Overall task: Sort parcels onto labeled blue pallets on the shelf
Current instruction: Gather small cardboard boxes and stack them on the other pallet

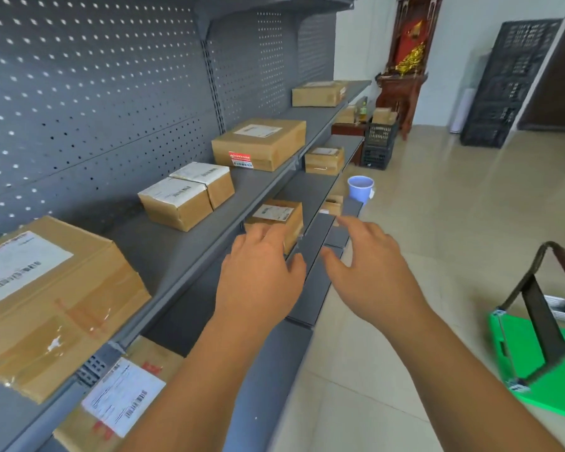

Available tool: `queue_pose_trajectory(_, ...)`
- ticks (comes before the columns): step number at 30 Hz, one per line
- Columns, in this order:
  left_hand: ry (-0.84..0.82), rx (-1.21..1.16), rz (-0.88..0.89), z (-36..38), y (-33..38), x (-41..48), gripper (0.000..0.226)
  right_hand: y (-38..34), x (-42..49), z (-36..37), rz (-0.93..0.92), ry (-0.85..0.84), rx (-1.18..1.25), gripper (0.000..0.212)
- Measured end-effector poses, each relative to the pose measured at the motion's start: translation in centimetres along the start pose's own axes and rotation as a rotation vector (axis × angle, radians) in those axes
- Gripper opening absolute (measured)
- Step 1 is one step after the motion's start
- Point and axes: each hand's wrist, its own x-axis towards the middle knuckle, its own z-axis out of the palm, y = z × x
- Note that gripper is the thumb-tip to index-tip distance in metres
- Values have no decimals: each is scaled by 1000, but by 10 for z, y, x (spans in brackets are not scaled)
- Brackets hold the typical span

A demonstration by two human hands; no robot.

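- Head view: a grey shelf unit [177, 252] with a pegboard back runs along the left side and away into the room.
- The left hand [258, 272] is stretched out in front of the shelf unit's upper board. Its fingers are spread and straight, and it holds nothing.
- The right hand [369, 265] is out past the shelf unit's front edge, beside the left one. Its fingers are apart and loosely bent, and it is also empty.
- A small parcel [278, 220] with a white label sits on the shelf unit's lower board, just beyond the left fingertips. Motion blur hides whether they touch it.
- On the upper board, from near to far, there is a large box [46, 305], then two small boxes [177, 203] touching side by side. A flat box with a red sticker [261, 143] follows, then a far box [318, 93].
- A labelled parcel [121, 396] lies on the lower board under the large box.
- On the floor off the shelf unit's front stands a lilac bucket [360, 188].
- A green cart [535, 353] is well apart to the right.
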Motion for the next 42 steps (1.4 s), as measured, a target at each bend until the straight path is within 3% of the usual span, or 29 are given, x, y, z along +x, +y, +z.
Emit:
queue_pose_trajectory(5,-48,-26,31,25,3,49,35,22,54,9,26,24,-2,54)
queue_pose_trajectory(10,17,-14,-4,55,8,108,32,49,119,15,-33,19,55,54)
queue_pose_trajectory(20,112,21,-212,102,30,203,38,84,258,16,-221,-138,191,57)
queue_pose_trajectory(30,272,194,-489,76,-26,211,44,27,309,84,-469,-364,309,57)
queue_pose_trajectory(42,453,379,-641,36,-119,221,42,-74,336,176,-660,-449,279,55)
